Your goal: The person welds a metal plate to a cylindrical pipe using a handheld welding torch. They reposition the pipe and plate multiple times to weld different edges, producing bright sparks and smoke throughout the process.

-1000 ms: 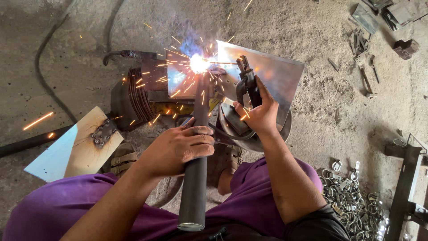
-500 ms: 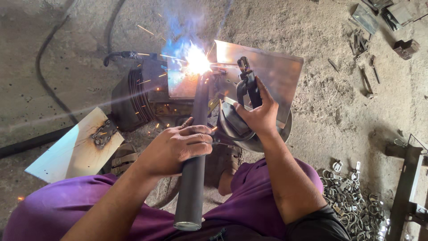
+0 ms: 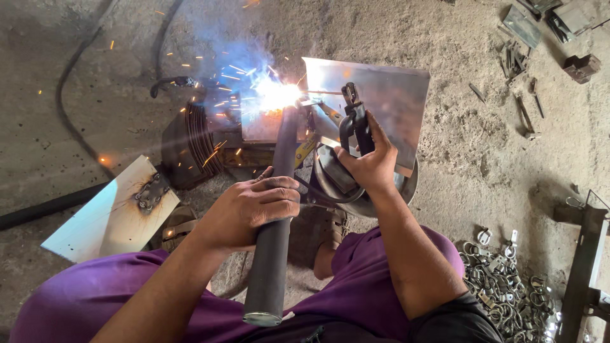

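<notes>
A flat metal plate (image 3: 108, 213) with a small hinge-like piece (image 3: 150, 192) welded near its upper edge is seen lying on the dirt floor (image 3: 483, 159) at the left. A dark cable (image 3: 70, 121) is laid in a curve across the floor above it, and a dark bar (image 3: 44, 208) runs in from the left edge. A heap of small metal rings and clasps (image 3: 508, 286) is piled at the lower right, just beside a dark steel frame (image 3: 581, 267). Scattered metal scraps (image 3: 521, 82) and a small dark block (image 3: 581, 65) are found towards the upper right corner.
</notes>
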